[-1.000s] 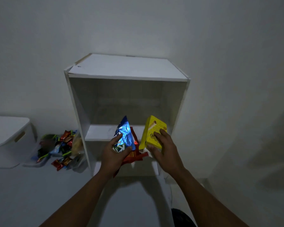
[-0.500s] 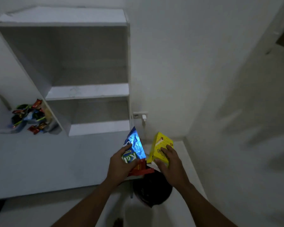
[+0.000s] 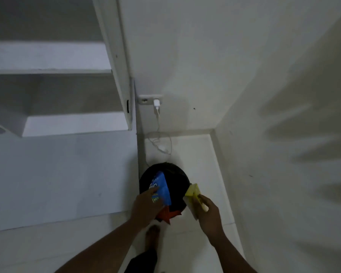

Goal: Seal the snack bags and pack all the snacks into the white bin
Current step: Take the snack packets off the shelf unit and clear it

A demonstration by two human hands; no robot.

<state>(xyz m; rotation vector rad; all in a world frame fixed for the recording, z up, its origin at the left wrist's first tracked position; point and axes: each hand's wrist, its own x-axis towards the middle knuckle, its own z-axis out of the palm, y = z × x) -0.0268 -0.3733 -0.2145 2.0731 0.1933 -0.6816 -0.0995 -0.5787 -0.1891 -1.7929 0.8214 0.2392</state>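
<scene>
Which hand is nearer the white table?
Left. The left hand, holding the blue snack bag, is at the white table's right edge; the right hand, holding the yellow box, is farther right, beyond the black bin.

Two hands: one left hand (image 3: 148, 207), one right hand (image 3: 209, 213). One glossy blue foil snack bag (image 3: 161, 191), held by the left hand. One red-orange crinkled wrapper (image 3: 166, 214) sticks out just under that same hand. One yellow cardboard box (image 3: 193, 196), gripped by the right hand. One round black bin (image 3: 177, 180), just beyond and between the hands. One white plug-in charger (image 3: 157, 104) with one thin white cable (image 3: 158, 123), well beyond the hands. Two white shelf boards (image 3: 47, 56), far out past the left hand. One bare foot (image 3: 152, 237), behind the hands.
</scene>
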